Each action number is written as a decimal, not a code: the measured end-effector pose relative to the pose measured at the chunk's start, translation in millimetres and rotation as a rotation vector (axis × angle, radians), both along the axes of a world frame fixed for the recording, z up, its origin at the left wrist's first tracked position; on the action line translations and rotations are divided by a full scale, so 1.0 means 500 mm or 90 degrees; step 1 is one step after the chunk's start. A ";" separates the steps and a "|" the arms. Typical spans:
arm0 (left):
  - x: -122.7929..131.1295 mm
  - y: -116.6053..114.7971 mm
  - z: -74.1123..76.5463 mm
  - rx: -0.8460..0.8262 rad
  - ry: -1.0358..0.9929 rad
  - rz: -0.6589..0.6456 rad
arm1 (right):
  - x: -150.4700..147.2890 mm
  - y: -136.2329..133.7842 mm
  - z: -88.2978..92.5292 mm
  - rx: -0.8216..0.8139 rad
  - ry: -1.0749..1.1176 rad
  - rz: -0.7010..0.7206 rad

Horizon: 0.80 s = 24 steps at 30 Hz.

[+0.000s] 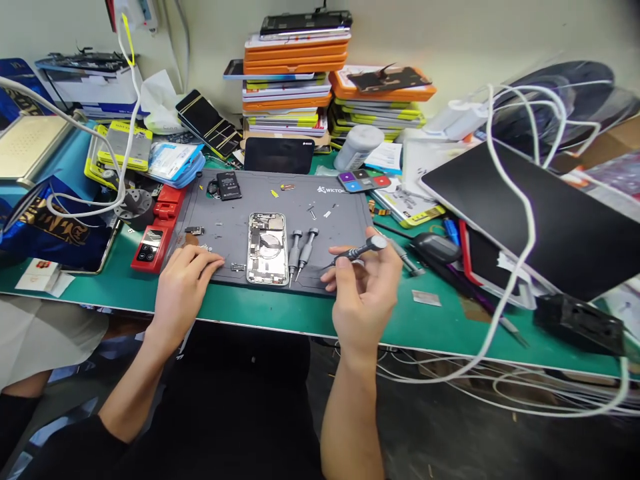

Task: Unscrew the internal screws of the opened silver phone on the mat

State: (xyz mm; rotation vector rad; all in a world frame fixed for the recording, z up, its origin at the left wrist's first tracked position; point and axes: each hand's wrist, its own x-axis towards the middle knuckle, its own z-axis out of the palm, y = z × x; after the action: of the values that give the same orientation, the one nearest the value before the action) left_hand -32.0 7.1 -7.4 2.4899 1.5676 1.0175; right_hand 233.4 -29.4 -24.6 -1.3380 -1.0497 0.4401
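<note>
My right hand (363,303) is wrapped round a small grey precision screwdriver (361,249), its thin tip pointing left above the mat's front edge. An opened smartphone (268,248) lies on the grey work mat (230,223) with its boards and inner parts showing. Two more screwdrivers, a left one (294,257) and a right one (307,253), rest beside the phone. My left hand (183,293) is at the mat's front left with its fingers drawn together; whatever they pinch is too small to make out. Near its fingertips lies a small metal phone part (237,267).
A black battery (229,186) and scattered tiny parts lie on the mat. To the left stands a red device (153,243). Stacked boxes (295,63) rise at the back. A black laptop-like panel (540,207) and white cables (523,193) crowd the right. A person's pale garment (45,333) shows at left.
</note>
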 end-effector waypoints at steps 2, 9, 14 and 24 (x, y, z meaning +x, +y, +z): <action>-0.001 0.004 -0.002 -0.002 -0.005 -0.007 | 0.001 0.001 -0.001 -0.004 -0.001 -0.001; -0.011 -0.005 -0.003 -0.048 -0.035 -0.035 | -0.002 0.000 0.004 0.003 0.006 -0.005; -0.014 -0.012 -0.007 -0.044 -0.062 -0.021 | -0.003 -0.001 0.007 0.001 0.004 -0.008; 0.021 -0.012 0.013 0.071 0.141 -0.052 | -0.001 -0.001 0.004 -0.005 0.001 0.000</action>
State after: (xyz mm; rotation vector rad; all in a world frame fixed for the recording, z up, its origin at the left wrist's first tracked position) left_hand -21.7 1.1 -1.1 2.8020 1.4825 0.8684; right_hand 232.7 -29.8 -22.7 -1.3447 -1.0475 0.4448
